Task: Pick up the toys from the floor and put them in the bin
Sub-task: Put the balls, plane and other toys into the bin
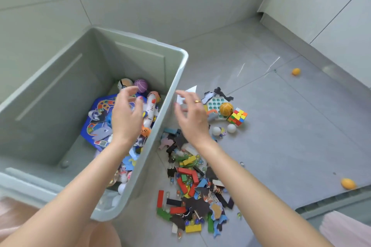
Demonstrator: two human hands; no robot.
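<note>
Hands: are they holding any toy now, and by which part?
Nothing is held. The left hand is open over the bin; the right hand is open beside it.

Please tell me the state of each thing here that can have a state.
bin: upright, open, partly filled with toys
left hand: over the bin, fingers relaxed, empty
right hand: over the floor pile, fingers relaxed, empty
puzzle cube: on the floor, colours mixed
two orange balls: on the floor, apart from the pile

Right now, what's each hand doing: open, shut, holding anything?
Left hand: open, fingers relaxed, over the bin, holding nothing.
Right hand: open, fingers loosely curved, over the floor toys, holding nothing.
</note>
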